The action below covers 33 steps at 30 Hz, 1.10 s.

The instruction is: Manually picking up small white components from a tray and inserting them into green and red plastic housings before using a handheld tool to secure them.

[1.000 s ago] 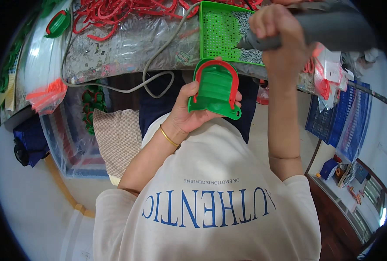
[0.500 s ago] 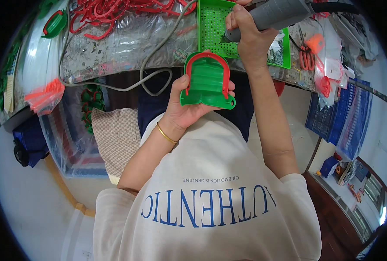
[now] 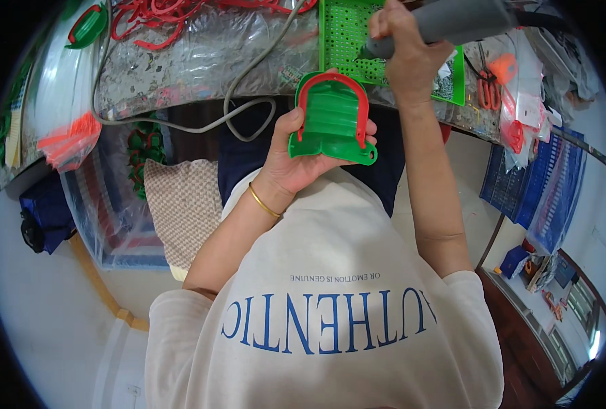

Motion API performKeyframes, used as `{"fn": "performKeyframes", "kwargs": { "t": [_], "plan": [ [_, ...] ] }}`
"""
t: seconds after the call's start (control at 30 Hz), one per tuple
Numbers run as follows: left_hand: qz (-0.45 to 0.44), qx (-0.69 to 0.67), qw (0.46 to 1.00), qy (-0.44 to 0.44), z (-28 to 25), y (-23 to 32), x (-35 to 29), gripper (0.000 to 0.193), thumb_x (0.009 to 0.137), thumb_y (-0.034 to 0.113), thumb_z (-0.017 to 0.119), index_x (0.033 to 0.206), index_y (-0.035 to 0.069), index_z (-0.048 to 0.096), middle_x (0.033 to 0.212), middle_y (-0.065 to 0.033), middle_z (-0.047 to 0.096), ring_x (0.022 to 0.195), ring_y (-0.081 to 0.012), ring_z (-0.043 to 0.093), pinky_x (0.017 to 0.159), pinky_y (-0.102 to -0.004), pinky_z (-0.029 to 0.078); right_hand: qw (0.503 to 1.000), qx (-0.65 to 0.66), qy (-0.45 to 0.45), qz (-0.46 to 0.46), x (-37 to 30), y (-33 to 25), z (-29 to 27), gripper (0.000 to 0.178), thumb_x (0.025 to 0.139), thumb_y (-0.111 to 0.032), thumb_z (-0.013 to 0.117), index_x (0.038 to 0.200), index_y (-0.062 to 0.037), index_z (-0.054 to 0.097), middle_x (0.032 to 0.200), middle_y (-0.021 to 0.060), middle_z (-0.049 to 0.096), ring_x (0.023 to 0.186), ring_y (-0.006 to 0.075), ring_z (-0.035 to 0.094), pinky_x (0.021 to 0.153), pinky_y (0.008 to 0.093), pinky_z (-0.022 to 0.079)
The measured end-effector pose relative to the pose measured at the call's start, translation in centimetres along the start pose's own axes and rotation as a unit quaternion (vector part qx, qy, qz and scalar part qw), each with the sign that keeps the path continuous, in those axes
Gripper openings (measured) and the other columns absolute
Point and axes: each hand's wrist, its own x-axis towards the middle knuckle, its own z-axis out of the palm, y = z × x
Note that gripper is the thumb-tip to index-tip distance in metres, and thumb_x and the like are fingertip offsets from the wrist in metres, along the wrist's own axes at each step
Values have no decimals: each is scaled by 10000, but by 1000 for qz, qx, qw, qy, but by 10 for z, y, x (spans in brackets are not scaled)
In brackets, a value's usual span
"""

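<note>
My left hand [image 3: 282,155] is closed around a green plastic shell [image 3: 329,109], scoop-shaped with a flared lower edge that has a small hole at its right corner. A red U-shaped plastic handle [image 3: 363,109] lies along the shell's inner rim. My right hand [image 3: 412,68] grips a thick grey power screwdriver [image 3: 456,26], held almost level. Its tip points left, over a bright green perforated tray [image 3: 344,48]; whether it touches anything in there I cannot tell. Small metal screws [image 3: 446,87] lie in the tray's right part, partly behind my right hand.
Red plastic handles [image 3: 160,34] pile up at the back left, near another green-and-red piece [image 3: 88,27]. A grey cable [image 3: 187,128] loops over the table's front edge. Orange-handled scissors [image 3: 488,92] lie right of the tray. A plastic-lined crate [image 3: 105,232] stands lower left.
The view has shifted slightly. My right hand and the screwdriver have moved a little up and right. My left hand still holds the green shell, slightly farther up and right.
</note>
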Motion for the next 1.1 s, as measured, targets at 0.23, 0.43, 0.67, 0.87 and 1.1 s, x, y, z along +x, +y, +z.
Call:
{"fn": "performKeyframes", "kwargs": {
  "t": [0.23, 0.43, 0.67, 0.87, 1.1],
  "plan": [
    [8, 44, 998, 37, -3, 1, -2, 785, 820, 504, 630, 1405, 38, 392, 1269, -283, 532, 1149, -413, 562, 976, -530, 471, 968, 182, 96, 140, 17, -86, 16, 174, 884, -82, 605, 1023, -20, 520, 666, 5, 481, 536, 85, 456, 512, 235, 413],
    [30, 48, 997, 48, 3, 4, -5, 805, 817, 515, 631, 1362, -38, 418, 1277, -281, 534, 1169, -411, 552, 998, -521, 460, 951, 205, 60, 225, -7, -127, 19, 183, 884, -81, 590, 1021, 4, 504, 604, 9, 452, 490, 91, 427, 491, 240, 403],
    [40, 60, 996, 59, 5, 3, -9, 761, 835, 466, 631, 1358, -45, 418, 1277, -282, 534, 1187, -457, 524, 1006, -552, 445, 959, 216, -58, 175, -21, -109, 5, 166, 921, -146, 500, 1048, -43, 530, 633, 16, 418, 577, 136, 437, 589, 294, 367],
    [43, 59, 996, 47, 5, 3, -9, 743, 844, 454, 624, 1355, -44, 420, 1280, -269, 537, 1183, -471, 524, 1001, -561, 447, 971, 197, -53, 122, -23, -115, 12, 149, 899, -86, 521, 1036, -29, 529, 602, 36, 424, 500, 136, 403, 513, 290, 361],
    [43, 41, 998, 30, 6, 5, -10, 709, 854, 439, 621, 1353, -26, 429, 1282, -253, 542, 1173, -475, 531, 992, -572, 452, 947, 194, 66, 249, -30, -130, 22, 177, 871, -56, 592, 1002, 6, 490, 594, 32, 476, 467, 119, 460, 470, 269, 435]
  ]
}}
